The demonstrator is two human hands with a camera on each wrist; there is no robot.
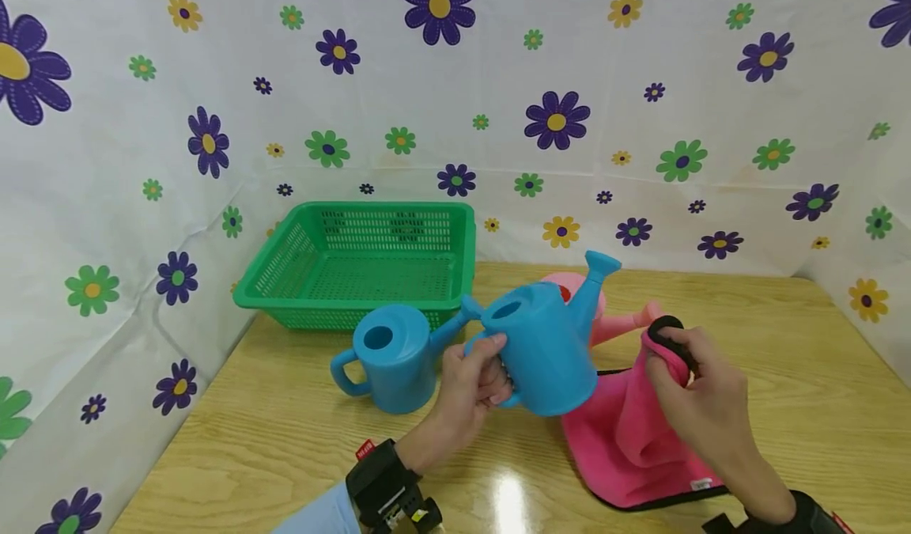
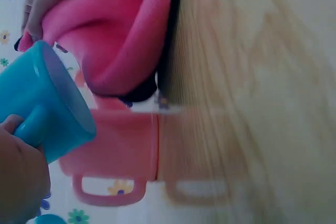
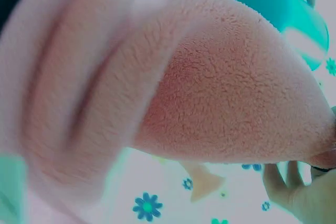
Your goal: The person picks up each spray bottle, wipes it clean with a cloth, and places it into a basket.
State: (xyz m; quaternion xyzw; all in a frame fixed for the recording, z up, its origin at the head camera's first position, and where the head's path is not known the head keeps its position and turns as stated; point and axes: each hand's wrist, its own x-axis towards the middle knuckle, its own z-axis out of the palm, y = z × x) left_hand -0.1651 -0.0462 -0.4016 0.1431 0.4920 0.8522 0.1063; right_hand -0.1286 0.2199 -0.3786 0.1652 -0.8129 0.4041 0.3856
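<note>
My left hand grips the handle of a blue watering can and holds it lifted above the wooden table. The same can fills the left of the left wrist view. My right hand pinches a raised corner of a pink fleece cloth with black trim, just right of the can. That cloth fills the right wrist view. A pink watering can stands behind the lifted one, mostly hidden, and shows as a pink can in the left wrist view.
A second blue watering can stands on the table to the left. Behind it an empty green plastic basket sits at the back left. Flowered sheets wall in the table on three sides.
</note>
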